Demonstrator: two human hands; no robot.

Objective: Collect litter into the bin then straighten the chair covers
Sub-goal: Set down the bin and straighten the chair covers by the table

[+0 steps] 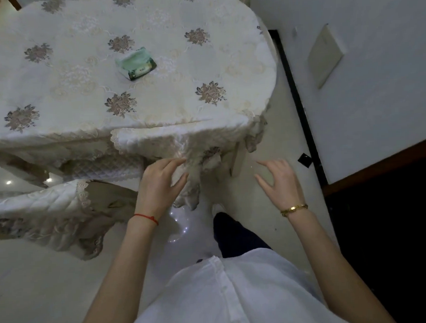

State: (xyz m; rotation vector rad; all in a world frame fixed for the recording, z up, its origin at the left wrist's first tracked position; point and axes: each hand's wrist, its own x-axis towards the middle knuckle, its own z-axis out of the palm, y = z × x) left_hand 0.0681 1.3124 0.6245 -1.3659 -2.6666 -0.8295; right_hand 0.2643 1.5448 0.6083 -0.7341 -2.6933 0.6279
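Note:
A cream quilted chair cover (157, 140) with a lace edge drapes over a chair back pushed against the table. Its flowered hem hangs down in the middle. My left hand (159, 185), with a red string at the wrist, touches that hanging fabric with loosely curved fingers. My right hand (278, 180), wearing a gold bracelet, hovers open over the floor to the right, holding nothing. A second covered chair (50, 205) stands at the left, its cover rumpled.
The table (57, 77) carries a flowered cream cloth and a green tissue pack (135, 63). A white wall with a dark skirting runs along the right, and a dark doorway opens at the lower right. Pale glossy floor lies below.

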